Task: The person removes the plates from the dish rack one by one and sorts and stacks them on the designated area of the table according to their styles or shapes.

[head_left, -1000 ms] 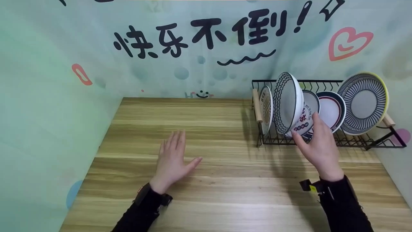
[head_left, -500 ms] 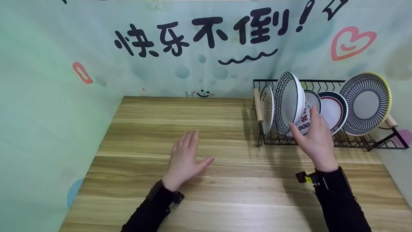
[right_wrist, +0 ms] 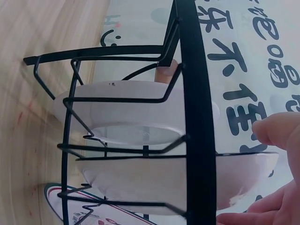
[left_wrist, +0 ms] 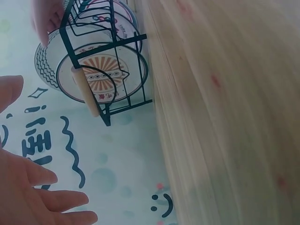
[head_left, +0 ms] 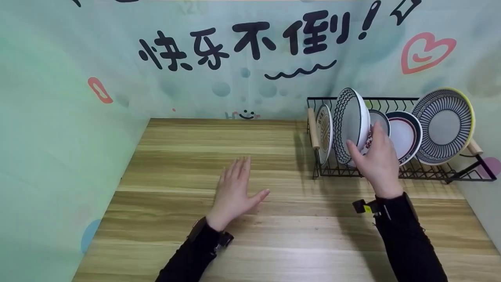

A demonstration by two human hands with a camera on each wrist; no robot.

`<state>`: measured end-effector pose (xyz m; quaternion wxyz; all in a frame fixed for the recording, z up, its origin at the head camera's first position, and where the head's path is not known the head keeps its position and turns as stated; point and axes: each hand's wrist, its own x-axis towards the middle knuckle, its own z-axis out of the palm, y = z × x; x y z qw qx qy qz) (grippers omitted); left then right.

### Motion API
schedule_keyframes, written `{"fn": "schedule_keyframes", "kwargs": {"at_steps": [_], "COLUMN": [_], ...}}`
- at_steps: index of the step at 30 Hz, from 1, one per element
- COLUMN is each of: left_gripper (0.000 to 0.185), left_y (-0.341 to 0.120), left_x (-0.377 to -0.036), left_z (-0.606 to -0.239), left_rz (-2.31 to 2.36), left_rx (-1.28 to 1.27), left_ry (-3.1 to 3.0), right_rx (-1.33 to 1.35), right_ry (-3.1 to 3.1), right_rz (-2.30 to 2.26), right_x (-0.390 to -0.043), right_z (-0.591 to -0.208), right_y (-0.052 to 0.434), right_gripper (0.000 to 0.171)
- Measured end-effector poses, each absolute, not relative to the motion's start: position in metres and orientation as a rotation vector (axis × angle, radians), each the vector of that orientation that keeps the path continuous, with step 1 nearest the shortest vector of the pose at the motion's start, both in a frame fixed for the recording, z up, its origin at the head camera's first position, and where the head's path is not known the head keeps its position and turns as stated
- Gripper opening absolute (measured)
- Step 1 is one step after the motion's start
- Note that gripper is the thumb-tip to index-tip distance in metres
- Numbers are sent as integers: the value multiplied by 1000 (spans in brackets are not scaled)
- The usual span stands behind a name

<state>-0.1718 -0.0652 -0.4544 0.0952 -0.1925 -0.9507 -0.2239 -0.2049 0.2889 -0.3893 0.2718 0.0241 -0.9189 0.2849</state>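
Note:
My right hand [head_left: 377,164] reaches to a white bowl [head_left: 348,121] with a black wavy pattern inside, standing on edge in a black wire dish rack [right_wrist: 199,112]. In the right wrist view, the thumb lies on one side of the bowl's rim and the fingers on the other; a gap shows at the thumb, and finger contact is unclear. A plate with red lettering [head_left: 381,117] is partly hidden behind that hand. Left of the bowl stands a small plate with an orange ray pattern [left_wrist: 101,77]. My left hand [head_left: 235,196] hovers over the wooden table, fingers spread, holding nothing.
Further right in the rack are a dark-rimmed dish [head_left: 403,135] and a large striped plate with a yellow edge [head_left: 444,127]. The rack has wooden handles [head_left: 313,129] at its ends. A printed pale green cloth [head_left: 195,90] hangs behind the wooden table [head_left: 274,235].
My right hand has moved left and slightly away from me, closer around the bowl's rim. The left hand has slid rightward over the table. The dishes stay in place.

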Motion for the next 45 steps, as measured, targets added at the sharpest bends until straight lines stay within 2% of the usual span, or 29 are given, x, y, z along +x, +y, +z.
{"fn": "schedule_keyframes", "kwargs": {"at_steps": [7, 13, 20, 30, 45], "left_gripper": [104, 104, 105, 104, 104], "left_y": [-60, -56, -49, -41, -37], "left_x": [-172, -171, -172, -174, -177], "left_z": [-456, -456, -456, -453, -449], "left_rz": [-655, -682, -682, -709, -702], "left_rx": [-618, -636, -675, -692, -717], "left_ry": [-2796, -2808, -2822, -2816, -2807], "right_rx": [3, -47, -80, -96, -190], "right_ry": [-2507, -2536, -2566, -2547, -2629], "right_rz": [772, 777, 749, 671, 617], "right_x": [-211, -214, -217, -221, -223], "right_z": [-388, -386, -385, -385, -378], "right_y": [285, 284, 281, 278, 275], "right_gripper": [87, 88, 83, 63, 59]}}
